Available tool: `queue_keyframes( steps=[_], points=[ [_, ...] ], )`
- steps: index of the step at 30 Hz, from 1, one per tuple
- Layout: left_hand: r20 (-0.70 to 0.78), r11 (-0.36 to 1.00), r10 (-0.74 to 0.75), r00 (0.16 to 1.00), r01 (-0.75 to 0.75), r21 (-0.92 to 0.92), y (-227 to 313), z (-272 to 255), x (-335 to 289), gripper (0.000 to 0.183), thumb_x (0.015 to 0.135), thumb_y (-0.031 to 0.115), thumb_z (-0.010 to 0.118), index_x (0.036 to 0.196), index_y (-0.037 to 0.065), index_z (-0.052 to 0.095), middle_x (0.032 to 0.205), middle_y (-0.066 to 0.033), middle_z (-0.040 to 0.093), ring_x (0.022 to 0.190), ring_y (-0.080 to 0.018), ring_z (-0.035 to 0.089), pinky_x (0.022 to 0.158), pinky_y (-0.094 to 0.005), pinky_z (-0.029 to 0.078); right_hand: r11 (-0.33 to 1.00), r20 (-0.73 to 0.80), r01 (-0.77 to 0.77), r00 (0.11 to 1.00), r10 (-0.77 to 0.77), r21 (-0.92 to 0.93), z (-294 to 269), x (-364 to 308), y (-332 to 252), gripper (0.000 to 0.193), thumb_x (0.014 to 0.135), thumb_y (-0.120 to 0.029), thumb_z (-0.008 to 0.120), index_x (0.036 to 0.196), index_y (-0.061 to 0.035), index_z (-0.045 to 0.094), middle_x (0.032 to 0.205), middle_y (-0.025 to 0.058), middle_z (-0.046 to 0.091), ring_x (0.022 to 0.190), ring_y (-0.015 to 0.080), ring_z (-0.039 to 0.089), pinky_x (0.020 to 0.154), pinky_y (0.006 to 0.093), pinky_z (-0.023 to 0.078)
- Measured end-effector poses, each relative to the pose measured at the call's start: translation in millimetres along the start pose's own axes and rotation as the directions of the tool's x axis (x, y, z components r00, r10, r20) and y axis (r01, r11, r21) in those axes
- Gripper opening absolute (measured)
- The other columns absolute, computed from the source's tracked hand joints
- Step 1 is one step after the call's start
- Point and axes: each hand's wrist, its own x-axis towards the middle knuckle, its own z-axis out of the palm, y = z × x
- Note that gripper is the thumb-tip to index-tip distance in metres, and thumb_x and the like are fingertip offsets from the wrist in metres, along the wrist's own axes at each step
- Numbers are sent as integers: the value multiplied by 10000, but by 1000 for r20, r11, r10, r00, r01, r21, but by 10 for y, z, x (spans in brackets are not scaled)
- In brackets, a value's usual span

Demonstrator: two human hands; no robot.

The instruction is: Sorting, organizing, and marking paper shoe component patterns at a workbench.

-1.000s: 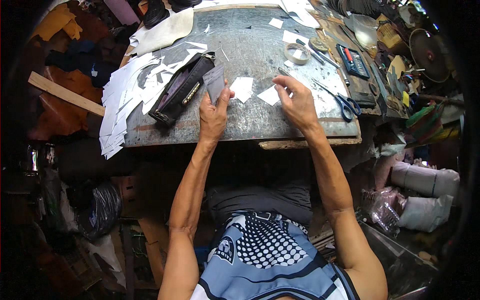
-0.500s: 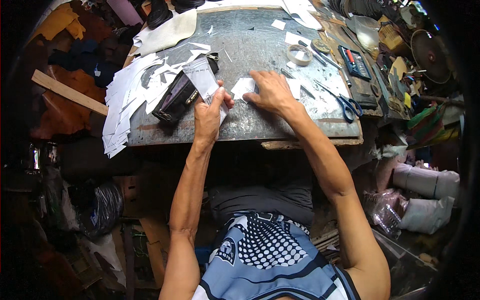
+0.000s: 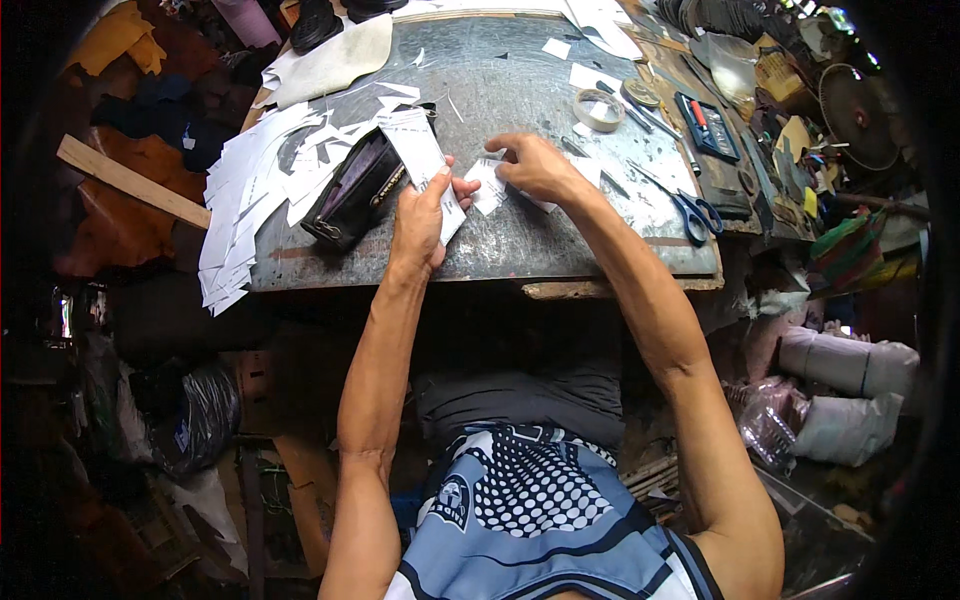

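While my left grip (image 3: 422,217) is pinching a long white paper strip (image 3: 415,145) near the elongated black pouch (image 3: 362,203), my half-curled right grip (image 3: 540,168), its hold hidden, is apparently handling small white paper pieces (image 3: 487,190) on the grey metal worktop (image 3: 480,90), seemingly needing a light pinch next.

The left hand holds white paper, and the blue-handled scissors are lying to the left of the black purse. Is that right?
Not quite: the head view shows the blue-handled scissors lying to the right of the black purse. The left hand does hold white paper.
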Motion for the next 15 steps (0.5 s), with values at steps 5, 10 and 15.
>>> queue_keyframes(
  steps=[5,10,15],
  points=[
    [15,1000,8,1000,-8,10,40,23,-9,349,977,139,469,1270,-40,409,835,-110,637,892,-241,678,742,-284,562,983,-263,73,964,-27,167,-156,-50,93,301,823,-95,556,1080,15,668,937,182,702,851,221,680,775,317,523],
    [21,999,9,1000,-9,32,63,15,-70,418,954,184,543,1279,-45,412,799,-80,618,802,-211,672,711,-318,567,917,-390,80,917,87,392,-389,-244,278,244,870,-85,551,1044,33,673,838,78,681,729,131,623,681,266,506],
    [84,998,21,996,-26,65,149,261,-139,402,912,186,626,1221,-32,490,817,-58,621,722,-149,642,654,-277,538,684,-221,82,968,118,725,-448,-502,129,233,885,-106,587,1052,40,660,812,23,632,673,70,567,623,208,477]
  ],
)
